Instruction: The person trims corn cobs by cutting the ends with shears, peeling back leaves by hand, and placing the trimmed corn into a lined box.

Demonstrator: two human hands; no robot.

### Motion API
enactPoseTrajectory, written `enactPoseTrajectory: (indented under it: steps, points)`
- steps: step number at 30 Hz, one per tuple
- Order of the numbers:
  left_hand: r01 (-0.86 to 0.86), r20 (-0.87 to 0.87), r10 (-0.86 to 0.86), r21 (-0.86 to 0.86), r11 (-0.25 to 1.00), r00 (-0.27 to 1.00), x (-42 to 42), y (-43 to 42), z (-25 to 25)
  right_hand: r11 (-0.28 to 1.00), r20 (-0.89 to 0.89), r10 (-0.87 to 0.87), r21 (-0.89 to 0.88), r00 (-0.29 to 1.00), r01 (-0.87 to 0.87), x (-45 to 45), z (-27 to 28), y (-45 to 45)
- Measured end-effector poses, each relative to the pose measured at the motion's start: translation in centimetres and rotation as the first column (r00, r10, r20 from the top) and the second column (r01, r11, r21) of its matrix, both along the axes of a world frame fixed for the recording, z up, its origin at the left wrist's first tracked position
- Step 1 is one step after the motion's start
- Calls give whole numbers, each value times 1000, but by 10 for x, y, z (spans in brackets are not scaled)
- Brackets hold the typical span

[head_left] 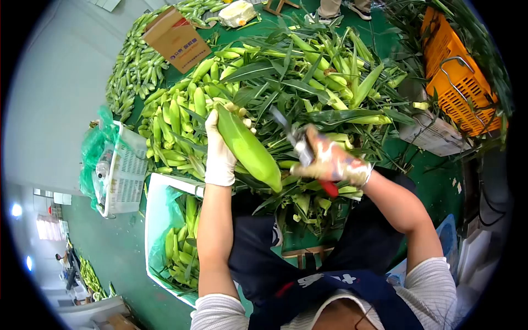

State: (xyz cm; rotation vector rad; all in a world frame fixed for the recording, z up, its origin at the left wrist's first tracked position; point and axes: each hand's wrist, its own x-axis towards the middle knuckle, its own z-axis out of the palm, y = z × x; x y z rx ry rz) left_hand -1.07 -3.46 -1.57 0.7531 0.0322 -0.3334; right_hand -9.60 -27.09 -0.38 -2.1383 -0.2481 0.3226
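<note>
My left hand (220, 148), in a white glove, is closed around a large ear of corn (247, 147) in its green husk. The ear slants, its far end up by my fingers and its other end down to the right. In my right hand (335, 159), in a stained glove, is a pair of pruning shears (301, 149) with a metal head and a red handle end. Motion blurs the shears, and their blades point up and left, just right of the ear without touching it. Under both hands spreads a heap of corn ears and leaves (264, 74).
At my left stands a white bin (157, 190) lined with green plastic, holding ears. Beyond it are a white basket (127, 181), a cardboard box (177, 41) and more piled ears (129, 71). An orange crate (459, 80) is at right. Another person's shoes (360, 11) show at top.
</note>
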Motion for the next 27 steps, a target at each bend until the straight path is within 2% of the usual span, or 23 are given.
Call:
enactPoseTrajectory:
  steps: [3, 5, 6, 7, 9, 11, 13, 14, 15, 17, 18, 19, 21, 23, 24, 25, 26, 27]
  points:
    - [1, 30, -3, 61, 998, 1000, -8, 1, -6, 995, -96, 102, 2, 990, -102, -9, -14, 15]
    - [-56, 105, 34, 221, 974, 994, -14, -2, -5, 996, -92, 78, 40, 993, -74, -8, -17, 21]
    - [-66, 79, 45, 278, 958, 996, -11, -3, -3, 997, -91, 76, 38, 993, -73, -8, -15, 22]
    - [-61, 77, 40, 283, 957, 996, -12, -3, -3, 997, -88, 76, 36, 993, -73, -6, -12, 22]
    - [-48, 77, 18, 404, 913, 997, -13, -3, -5, 995, -123, 94, 40, 988, -90, -1, -9, 24]
    - [-66, 92, 30, 414, 908, 995, -16, -13, -8, 993, -158, 113, 44, 981, -107, 4, -8, 25]
    - [-289, 228, 197, 501, 816, 954, -16, -28, -10, 991, -149, 110, 91, 983, -97, 9, -11, 26]
    - [-284, 242, 182, 508, 813, 953, -15, -26, -18, 987, -67, 88, 142, 994, -77, 13, -16, 26]
    - [-284, 239, 184, 506, 815, 954, -15, -25, -15, 969, -142, 48, 246, 989, -12, 14, -19, 26]
    - [-130, 38, 126, 433, 892, 991, -12, -16, -1, 794, -362, -172, 499, 916, 347, 18, -30, 29]
    - [-182, -37, 220, 437, 881, 975, -4, -11, -3, 649, -497, -169, 593, 851, 476, 24, -19, 14]
    - [-201, -37, 239, 430, 880, 970, 2, -6, -5, 552, -449, -275, 650, 850, 522, 35, -15, 4]
    - [-389, 20, 430, 464, 796, 903, 23, 7, -9, 590, -380, -360, 615, 852, 523, 39, -8, -16]
    - [-606, 29, 669, 455, 653, 743, 70, 37, -21, 501, -421, -311, 689, 852, 524, 21, 3, -14]
    - [-691, 0, 755, 404, 600, 655, 103, 58, -35, 652, -449, -299, 549, 842, 524, 23, -16, -21]
    - [-725, -30, 860, 523, 448, 509, 124, 68, -30, 693, -381, -257, 568, 888, 444, 16, -12, -16]
    - [-753, -87, 878, 478, 452, 471, 136, 75, -27, 802, -328, -278, 437, 903, 407, 10, -9, -12]
    - [-783, -145, 891, 432, 447, 429, 148, 82, -24, 915, -137, -283, 257, 949, 310, 9, -33, -16]
